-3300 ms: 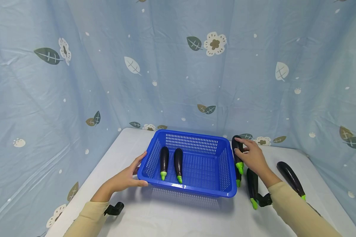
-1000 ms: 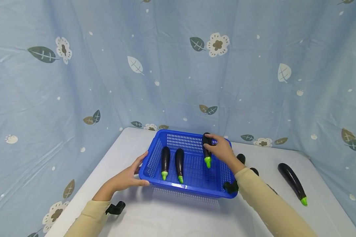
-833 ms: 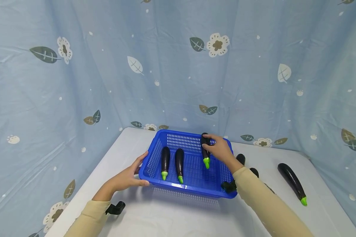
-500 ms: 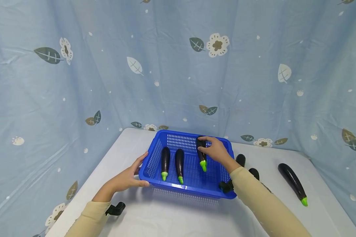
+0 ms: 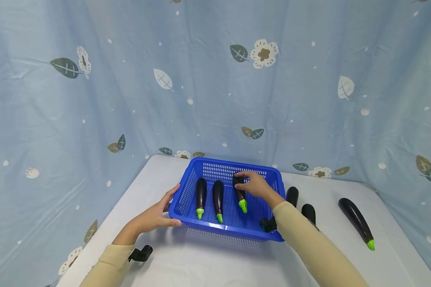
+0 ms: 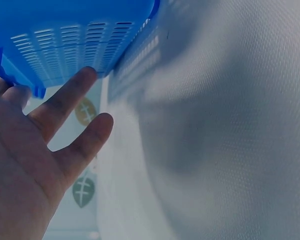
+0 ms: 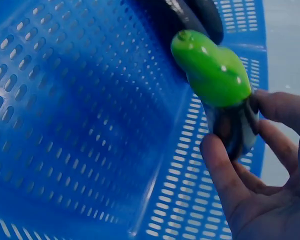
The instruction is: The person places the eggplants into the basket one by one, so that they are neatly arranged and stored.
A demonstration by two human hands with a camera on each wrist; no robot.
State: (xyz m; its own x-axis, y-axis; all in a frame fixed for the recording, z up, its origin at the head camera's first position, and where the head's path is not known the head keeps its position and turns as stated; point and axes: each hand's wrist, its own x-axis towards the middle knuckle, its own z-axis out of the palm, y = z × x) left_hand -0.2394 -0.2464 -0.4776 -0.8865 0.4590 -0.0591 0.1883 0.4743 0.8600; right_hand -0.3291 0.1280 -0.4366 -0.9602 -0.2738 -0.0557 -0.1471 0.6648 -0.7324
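Hanging across the back and both sides, one pale blue curtain point(image 5: 208, 99), printed with leaves and flowers, is the largest thing in view. Next comes one white table point(image 5: 219, 263), and on it one blue perforated basket point(image 5: 244, 231).

Two beige sleeves reach in, the left sleeve point(image 5: 105, 265) and the right sleeve point(image 5: 316, 243). Two hands show, well apart from each other. The left hand point(image 5: 151, 217) is spread at the basket's left end, fingers mostly straight, with the thumb along the near side. The right hand point(image 5: 256, 186) pinches one eggplant between thumb and fingers.

Six eggplants can be counted. Three are within the basket: the held eggplant point(image 5: 239, 194), slightly tilted, and to its left the middle eggplant point(image 5: 218, 197) and the leftmost eggplant point(image 5: 201, 194), lying side by side. Whether the held one touches the basket floor, I cannot tell. Three lie on the table to the basket's right: two partly hidden by the right arm, the nearer-basket eggplant point(image 5: 292, 195) and its neighbour point(image 5: 308, 212), and one far-right eggplant point(image 5: 356, 220) in full view.

Smaller are two black wrist devices, the left device point(image 5: 142, 254) and the right device point(image 5: 267, 225). Smallest, four green stem ends show in the head view.
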